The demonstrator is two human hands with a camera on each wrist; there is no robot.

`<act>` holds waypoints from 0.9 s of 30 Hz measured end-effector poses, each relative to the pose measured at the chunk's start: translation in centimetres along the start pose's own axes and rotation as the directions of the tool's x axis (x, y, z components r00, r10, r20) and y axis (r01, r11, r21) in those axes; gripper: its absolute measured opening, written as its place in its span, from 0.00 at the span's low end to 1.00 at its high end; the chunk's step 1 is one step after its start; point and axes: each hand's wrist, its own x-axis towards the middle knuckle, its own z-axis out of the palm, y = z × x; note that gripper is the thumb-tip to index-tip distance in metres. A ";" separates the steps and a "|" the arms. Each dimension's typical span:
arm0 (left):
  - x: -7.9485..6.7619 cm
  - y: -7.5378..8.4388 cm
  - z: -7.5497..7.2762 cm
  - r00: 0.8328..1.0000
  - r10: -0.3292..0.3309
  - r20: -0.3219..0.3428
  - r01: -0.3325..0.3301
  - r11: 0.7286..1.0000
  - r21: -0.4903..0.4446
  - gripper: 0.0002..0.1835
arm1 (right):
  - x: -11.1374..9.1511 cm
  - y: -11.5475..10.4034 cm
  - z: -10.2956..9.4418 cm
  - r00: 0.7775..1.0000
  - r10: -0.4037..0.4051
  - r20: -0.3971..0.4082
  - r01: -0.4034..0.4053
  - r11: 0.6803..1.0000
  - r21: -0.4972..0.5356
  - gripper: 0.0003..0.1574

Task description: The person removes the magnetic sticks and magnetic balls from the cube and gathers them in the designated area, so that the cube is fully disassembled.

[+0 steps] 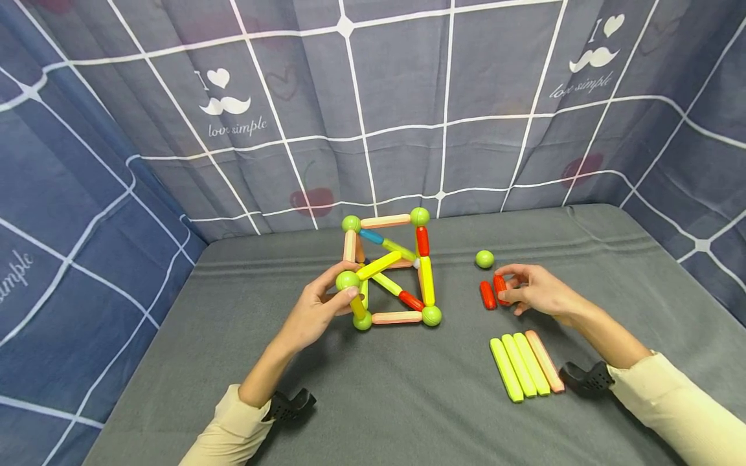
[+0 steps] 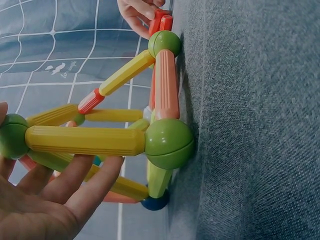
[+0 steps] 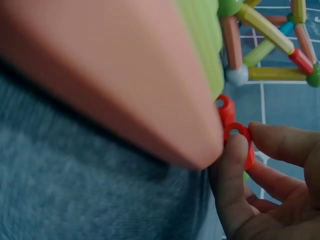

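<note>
My left hand (image 1: 310, 316) holds a green ball (image 1: 348, 280) at the near-left upper corner of a frame built of rods and balls (image 1: 397, 318). A yellow rod (image 2: 85, 140) runs from that ball down to another green ball (image 2: 170, 143) on the cloth in the left wrist view. To the right, my right hand (image 1: 542, 294) pinches a short red rod (image 1: 499, 288) between thumb and fingers. A hole shows in its end in the right wrist view. A second short red rod (image 1: 487, 295) lies right beside it, and a loose green ball (image 1: 484, 259) sits just behind.
Nearer me on the right lies a row of long yellow-green rods (image 1: 515, 367) with one orange rod (image 1: 544, 361) alongside. Grey cloth (image 1: 408, 395) covers the table. A checked curtain (image 1: 402, 84) hangs behind and at both sides.
</note>
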 end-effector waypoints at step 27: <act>0.1 -0.2 0.0 1.000 0.015 0.009 -0.015 1.000 -0.005 0.23 | 0.5 0.9 0.1 1.000 -0.001 0.001 0.001 1.000 -0.025 0.35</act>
